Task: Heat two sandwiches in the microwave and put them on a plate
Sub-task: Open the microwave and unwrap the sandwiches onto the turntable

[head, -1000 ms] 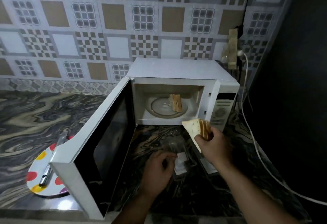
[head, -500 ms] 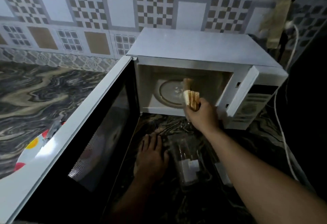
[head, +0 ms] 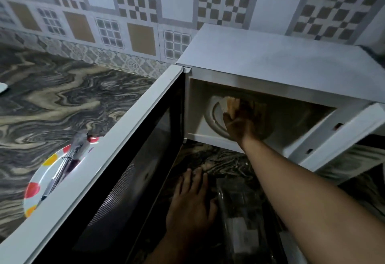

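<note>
The white microwave (head: 281,63) stands against the tiled wall with its door (head: 116,180) swung wide open to the left. My right hand (head: 242,123) reaches inside over the glass turntable (head: 216,118) and holds a toasted sandwich (head: 231,104), only its top showing past my fingers. The other sandwich is hidden behind my hand. My left hand (head: 191,203) rests flat on the marble counter in front of the microwave, fingers straight. A white plate (head: 39,182) with coloured dots lies left of the door, metal tongs (head: 62,165) lying on it.
A clear plastic container (head: 241,218) sits on the counter right of my left hand, under my right forearm. The dark marble counter (head: 52,101) stretches left. The open door blocks the way between plate and microwave.
My right hand carried the sandwich from in front of the microwave into the cavity. My left hand went from curled to flat on the counter. The view moved closer.
</note>
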